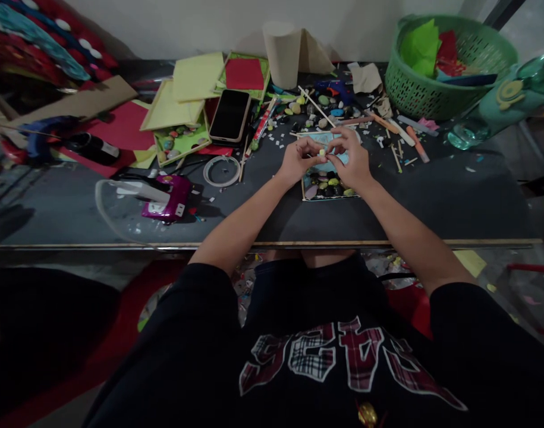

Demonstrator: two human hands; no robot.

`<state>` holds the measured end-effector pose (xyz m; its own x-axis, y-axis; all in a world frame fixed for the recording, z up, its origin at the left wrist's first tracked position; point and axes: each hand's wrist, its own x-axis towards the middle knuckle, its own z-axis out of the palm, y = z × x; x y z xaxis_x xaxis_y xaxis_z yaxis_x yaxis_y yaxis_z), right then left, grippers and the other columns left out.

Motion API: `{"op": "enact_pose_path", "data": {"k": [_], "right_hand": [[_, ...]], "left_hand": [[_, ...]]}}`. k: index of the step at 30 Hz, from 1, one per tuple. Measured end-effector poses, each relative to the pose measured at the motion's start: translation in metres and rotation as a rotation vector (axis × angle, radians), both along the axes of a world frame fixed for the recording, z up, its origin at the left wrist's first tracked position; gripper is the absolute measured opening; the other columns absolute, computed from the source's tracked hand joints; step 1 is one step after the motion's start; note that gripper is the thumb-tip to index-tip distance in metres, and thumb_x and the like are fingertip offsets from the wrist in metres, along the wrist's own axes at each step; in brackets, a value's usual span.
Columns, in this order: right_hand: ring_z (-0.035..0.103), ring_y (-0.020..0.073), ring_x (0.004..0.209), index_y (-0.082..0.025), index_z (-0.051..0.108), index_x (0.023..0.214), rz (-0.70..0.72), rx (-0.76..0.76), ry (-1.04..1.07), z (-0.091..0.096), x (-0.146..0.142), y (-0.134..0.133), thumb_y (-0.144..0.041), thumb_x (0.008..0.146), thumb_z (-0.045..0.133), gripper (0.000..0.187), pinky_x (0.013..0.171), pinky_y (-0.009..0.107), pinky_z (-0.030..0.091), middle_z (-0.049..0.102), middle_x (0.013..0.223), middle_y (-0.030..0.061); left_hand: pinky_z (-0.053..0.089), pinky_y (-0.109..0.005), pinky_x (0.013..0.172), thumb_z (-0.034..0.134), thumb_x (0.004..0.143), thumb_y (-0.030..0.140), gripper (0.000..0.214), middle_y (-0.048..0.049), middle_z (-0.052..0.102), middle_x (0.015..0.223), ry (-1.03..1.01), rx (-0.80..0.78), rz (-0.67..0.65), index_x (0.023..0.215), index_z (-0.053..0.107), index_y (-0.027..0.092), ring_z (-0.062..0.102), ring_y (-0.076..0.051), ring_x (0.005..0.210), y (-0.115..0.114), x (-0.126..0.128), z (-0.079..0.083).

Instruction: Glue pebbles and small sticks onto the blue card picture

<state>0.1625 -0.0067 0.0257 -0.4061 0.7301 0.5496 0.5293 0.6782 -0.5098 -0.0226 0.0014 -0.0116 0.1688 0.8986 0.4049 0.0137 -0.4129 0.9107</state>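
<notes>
Just above a small rectangular frame (332,199) holding black, green and grey pebbles (332,182), a tiny pale-yellow piece (322,153) sits at the fingertips of both bare hands. The left hand (297,159) has thumb and forefinger pinched together on it; the right hand (352,159) has its fingertips drawn close beside it, and whether they grip it too I cannot tell. To the left lie a whitish tape ring (206,171) and a glossy purple box (180,196). Farther off rests a black-screened phone (229,116); far right stands a green perforated basket (414,95).
</notes>
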Motion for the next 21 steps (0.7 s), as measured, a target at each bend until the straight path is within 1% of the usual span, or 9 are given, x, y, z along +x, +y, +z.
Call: {"op": "enact_pose_path", "data": {"k": [3,5,7,9,12,16,18,21], "right_hand": [[0.065,0.021,0.091,-0.027,0.052,0.133,0.054,-0.009,-0.007,-0.0002,0.0013,0.0017,-0.033,0.092,0.053,0.041,0.091,0.045,0.056,0.064,0.125,0.0054],[0.065,0.0211,0.091,-0.027,0.048,0.138,0.086,-0.02,-0.011,-0.0004,0.0018,0.0021,-0.032,0.093,0.052,0.045,0.091,0.046,0.056,0.066,0.116,0.0045],[0.065,0.0212,0.091,-0.026,0.045,0.139,0.096,-0.022,-0.013,-0.0007,0.0019,0.0021,-0.03,0.093,0.051,0.047,0.091,0.045,0.056,0.068,0.106,0.0035],[0.065,0.021,0.09,-0.025,0.045,0.139,0.094,-0.003,-0.01,-0.0006,0.0017,0.0015,-0.028,0.093,0.051,0.047,0.091,0.045,0.056,0.068,0.101,0.003],[0.065,0.0203,0.088,-0.024,0.045,0.139,0.091,0.014,-0.011,0.0006,0.0011,0.0004,-0.03,0.094,0.051,0.046,0.09,0.044,0.057,0.068,0.1,0.003],[0.065,0.0199,0.087,-0.023,0.044,0.138,0.111,0.015,-0.007,0.0021,0.0013,0.0001,-0.039,0.096,0.051,0.046,0.09,0.045,0.057,0.068,0.102,0.0043],[0.065,0.0203,0.087,-0.023,0.044,0.137,0.129,0.021,0.015,0.0013,0.0018,0.0008,-0.045,0.096,0.051,0.047,0.09,0.047,0.057,0.068,0.105,0.0051],[0.066,0.0217,0.089,-0.024,0.044,0.136,0.137,0.013,0.069,-0.0022,0.0016,0.0027,-0.052,0.096,0.052,0.049,0.09,0.049,0.057,0.067,0.105,0.0055]], "left_hand": [[0.053,-0.025,0.068,0.087,0.072,0.031,0.031,0.001,0.07,0.082,0.003,-0.007,-0.007,0.083,0.06,0.02,0.067,-0.011,0.076,0.0008,-0.0006,-0.0005],[0.052,-0.024,0.067,0.087,0.071,0.028,0.031,0.0009,0.071,0.083,-0.001,-0.021,-0.01,0.083,0.06,0.02,0.067,-0.011,0.076,0.001,-0.0006,-0.0004],[0.051,-0.024,0.066,0.087,0.07,0.026,0.03,0.0009,0.072,0.084,-0.009,-0.028,-0.014,0.084,0.061,0.02,0.067,-0.011,0.075,0.0009,-0.0005,-0.0002],[0.051,-0.023,0.066,0.087,0.07,0.025,0.03,0.0012,0.072,0.082,-0.016,-0.023,-0.017,0.085,0.061,0.02,0.067,-0.011,0.075,0.0007,-0.0004,0.0],[0.051,-0.024,0.067,0.086,0.072,0.027,0.029,0.0008,0.072,0.083,-0.026,-0.005,-0.024,0.086,0.062,0.02,0.067,-0.011,0.075,0.0006,-0.0007,0.0],[0.054,-0.025,0.069,0.087,0.072,0.034,0.032,-0.0001,0.072,0.084,-0.032,0.039,-0.047,0.089,0.063,0.02,0.069,-0.012,0.076,0.001,-0.0018,-0.0003],[0.056,-0.027,0.073,0.086,0.073,0.04,0.036,-0.0009,0.072,0.086,-0.025,0.049,-0.053,0.092,0.064,0.019,0.07,-0.014,0.079,0.001,-0.0024,-0.0002],[0.059,-0.032,0.085,0.085,0.073,0.047,0.043,-0.0044,0.075,0.095,-0.026,0.016,-0.067,0.098,0.067,0.017,0.072,-0.017,0.09,0.0001,-0.0028,0.001]]}}
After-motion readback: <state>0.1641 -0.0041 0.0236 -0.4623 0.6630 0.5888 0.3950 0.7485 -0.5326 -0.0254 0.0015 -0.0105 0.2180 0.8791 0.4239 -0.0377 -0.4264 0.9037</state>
